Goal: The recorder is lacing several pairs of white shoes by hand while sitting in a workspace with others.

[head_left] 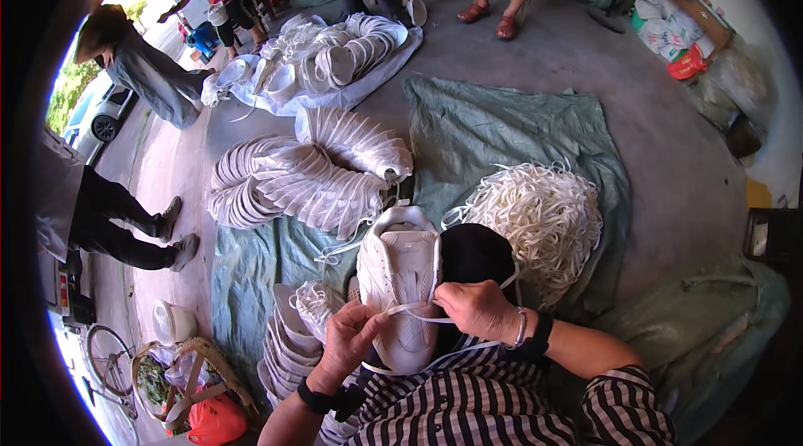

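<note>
A white sneaker upper (407, 258) rests on my lap with its toe toward me. A flat white shoelace (407, 309) crosses its lower front. My left hand (350, 337) pinches the lace at the shoe's left side. On the other side, my right hand (478, 310) is closed by the edge of the eyelets, with lace at its fingers. One length of lace loops past my right wrist, and another hangs below the toe. The upper eyelets on the left side show no lace. My fingertips partly hide where the lace enters the shoe.
A heap of loose white laces (535, 224) lies right of the shoe on a green tarp (519, 128). Rows of nested white uppers (309, 170) stand ahead, more (288, 341) at my left. Farther off, people sit around another pile (335, 61). A basket (188, 379) is lower left.
</note>
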`<state>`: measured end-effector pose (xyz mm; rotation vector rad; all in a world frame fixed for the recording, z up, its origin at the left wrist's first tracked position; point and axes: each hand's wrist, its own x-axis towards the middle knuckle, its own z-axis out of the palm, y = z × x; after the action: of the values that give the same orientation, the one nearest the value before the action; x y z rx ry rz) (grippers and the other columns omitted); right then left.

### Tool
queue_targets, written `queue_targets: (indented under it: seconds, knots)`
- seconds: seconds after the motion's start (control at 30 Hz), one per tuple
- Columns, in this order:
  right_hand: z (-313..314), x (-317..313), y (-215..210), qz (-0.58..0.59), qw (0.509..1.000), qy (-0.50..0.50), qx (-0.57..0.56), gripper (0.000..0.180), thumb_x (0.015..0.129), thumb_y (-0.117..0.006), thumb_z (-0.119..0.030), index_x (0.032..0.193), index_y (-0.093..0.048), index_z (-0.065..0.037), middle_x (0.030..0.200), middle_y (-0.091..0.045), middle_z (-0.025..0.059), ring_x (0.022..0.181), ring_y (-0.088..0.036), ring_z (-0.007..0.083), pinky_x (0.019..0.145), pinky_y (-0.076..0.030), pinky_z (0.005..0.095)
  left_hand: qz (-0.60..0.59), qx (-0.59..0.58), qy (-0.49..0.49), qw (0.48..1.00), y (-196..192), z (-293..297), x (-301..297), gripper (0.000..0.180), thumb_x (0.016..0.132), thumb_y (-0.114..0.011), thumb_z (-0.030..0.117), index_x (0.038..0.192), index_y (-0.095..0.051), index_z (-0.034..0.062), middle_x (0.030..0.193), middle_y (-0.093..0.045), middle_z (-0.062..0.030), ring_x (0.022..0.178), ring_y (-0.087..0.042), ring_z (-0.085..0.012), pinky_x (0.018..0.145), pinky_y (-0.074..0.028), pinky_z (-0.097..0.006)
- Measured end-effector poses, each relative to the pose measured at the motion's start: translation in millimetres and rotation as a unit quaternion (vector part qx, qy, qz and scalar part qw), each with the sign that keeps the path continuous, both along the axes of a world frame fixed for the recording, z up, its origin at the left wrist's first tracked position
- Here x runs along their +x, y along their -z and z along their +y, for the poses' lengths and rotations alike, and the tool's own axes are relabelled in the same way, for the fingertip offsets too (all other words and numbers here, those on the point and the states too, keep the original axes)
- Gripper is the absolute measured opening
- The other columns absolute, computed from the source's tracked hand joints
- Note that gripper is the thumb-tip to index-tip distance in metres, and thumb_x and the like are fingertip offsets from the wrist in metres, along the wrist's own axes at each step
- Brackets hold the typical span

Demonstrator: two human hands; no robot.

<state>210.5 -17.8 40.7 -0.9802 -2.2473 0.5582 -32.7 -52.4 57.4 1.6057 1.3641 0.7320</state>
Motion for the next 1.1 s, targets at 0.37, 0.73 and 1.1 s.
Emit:
queue_targets:
  seconds: [0.37, 0.73, 1.1]
  knots:
    - [11, 5, -11, 0.008, 0.974, 0.002, -0.228, 0.010, 0.078, -0.064, -0.012, 0.079, -0.056, -0.006, 0.065, -0.060, 0.0099, 0.060, -0.063, 0.0257, 0.052, -0.047, 0.0333, -0.015, 0.007, -0.040, 0.999, 6, 4, 6, 0.017, 0.088, -0.056, 0.013, 0.077, -0.059, -0.0001, 0.075, -0.054, -0.0026, 0.070, -0.050, -0.0100, 0.064, -0.042, -0.025]
    - [7, 10, -4, 0.030, 0.980, 0.034, -0.193, 0.012, 0.079, -0.059, -0.018, 0.077, -0.054, -0.007, 0.064, -0.059, 0.0142, 0.062, -0.060, 0.0334, 0.053, -0.045, 0.0426, -0.042, 0.085, -0.067, 0.993, 33, 12, 17, 0.010, 0.081, -0.060, 0.001, 0.076, -0.052, 0.0008, 0.079, -0.044, -0.0031, 0.070, -0.049, -0.0110, 0.063, -0.041, -0.024]
    - [14, -5, 9, -0.087, 0.988, 0.046, 0.120, 0.014, 0.074, -0.054, -0.021, 0.079, -0.052, -0.008, 0.096, -0.052, 0.0120, 0.091, -0.053, 0.0230, 0.071, -0.042, 0.0352, 0.209, 0.242, 0.077, 0.944, -58, 31, 42, 0.022, 0.069, -0.066, 0.007, 0.090, -0.063, 0.0094, 0.095, -0.054, -0.0116, 0.089, -0.052, -0.0302, 0.075, -0.044, -0.042]
